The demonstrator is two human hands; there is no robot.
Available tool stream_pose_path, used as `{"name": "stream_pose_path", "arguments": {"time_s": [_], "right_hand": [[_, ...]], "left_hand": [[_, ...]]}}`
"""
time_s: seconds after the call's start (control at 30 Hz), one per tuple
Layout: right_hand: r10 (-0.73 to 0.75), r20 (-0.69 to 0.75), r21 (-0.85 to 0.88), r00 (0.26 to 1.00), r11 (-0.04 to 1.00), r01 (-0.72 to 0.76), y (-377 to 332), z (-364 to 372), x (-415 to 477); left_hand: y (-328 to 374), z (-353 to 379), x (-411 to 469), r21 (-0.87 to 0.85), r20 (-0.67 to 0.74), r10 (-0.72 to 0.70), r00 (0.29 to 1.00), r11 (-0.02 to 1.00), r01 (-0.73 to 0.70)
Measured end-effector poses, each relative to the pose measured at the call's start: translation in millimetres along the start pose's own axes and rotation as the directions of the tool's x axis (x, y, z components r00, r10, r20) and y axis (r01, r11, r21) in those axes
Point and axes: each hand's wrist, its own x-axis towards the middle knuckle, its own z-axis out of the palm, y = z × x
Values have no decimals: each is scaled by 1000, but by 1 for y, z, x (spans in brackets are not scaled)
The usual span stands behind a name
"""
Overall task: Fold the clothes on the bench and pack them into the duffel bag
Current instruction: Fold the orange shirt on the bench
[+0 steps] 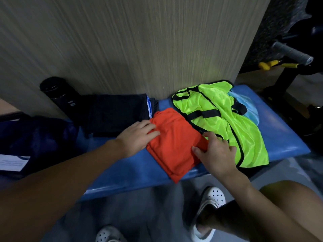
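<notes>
Both hands lie flat, nothing pinched. Left hand (136, 137): fingers together on the left edge of the folded orange garment (174, 145). Right hand (216, 154): spread over its right edge, fingers reaching the green vest (218, 116). Along the blue bench (122, 172): far left the dark duffel bag (35, 137), dim and cut off by the frame; a dark folded stack (115, 116); orange; vest; a light-blue garment (250, 109) mostly hidden beneath the vest.

Our left hand (138, 136) and right hand (216, 154) press the folded orange fabric garment (174, 145) on the blue padded bench (283, 135).
</notes>
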Motion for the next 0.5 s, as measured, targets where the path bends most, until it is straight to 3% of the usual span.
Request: {"name": "stream_pose_path", "arguments": {"time_s": [0.17,0.23,0.3,0.5], "right_hand": [[-30,-117,213,993,976,55,5,-5,15],[-65,-191,349,979,928,130,8,-8,20],[-133,-258,371,957,901,225,9,-8,24],[-282,-245,405,928,839,362,-6,5,27]], "left_hand": [[20,9,-9,-107,-140,25,990,993,-41],[37,5,-15,-115,-188,47,981,991,-70],[61,0,-23,-88,-222,73,972,992,-95],[99,-12,-44,-70,-70,-132,989,989,127]]}}
